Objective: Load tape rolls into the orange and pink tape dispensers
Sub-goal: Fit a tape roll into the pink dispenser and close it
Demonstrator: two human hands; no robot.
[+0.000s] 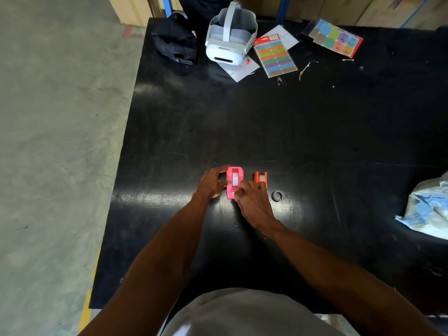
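From the head view, looking down at the black table (242, 122), I have the pink tape dispenser (234, 187) standing near the front edge, between my two hands. A white tape roll (235, 178) sits in its cradle, so I judge the pink one to be loaded, or very nearly. My left hand (213, 183) grasps the dispenser from its left side, with the fingers curled round the body and one reaching over the far end to steady it. My right hand (252, 204) lies at the near end, by the cutter, with the fingers spread across toward the right. I cannot tell whether it pinches the loose end of the tape or only touches the plastic, because the fingertips cover that spot. The orange tape dispenser (260, 178) stands just beside the pink one on the right, partly behind my right fingers. Something pale shows inside it, which I take for a roll already seated, though it is too small to be sure. A small dark ring (277, 195) lies on the table near the orange one, perhaps a spent core. What seems left is little: draw the tape to the pink cutter, check that the roll turns, and confirm the orange one. At the far edge lie a white headset (230, 35), a black cap (175, 37) and coloured sticker sheets (276, 57).
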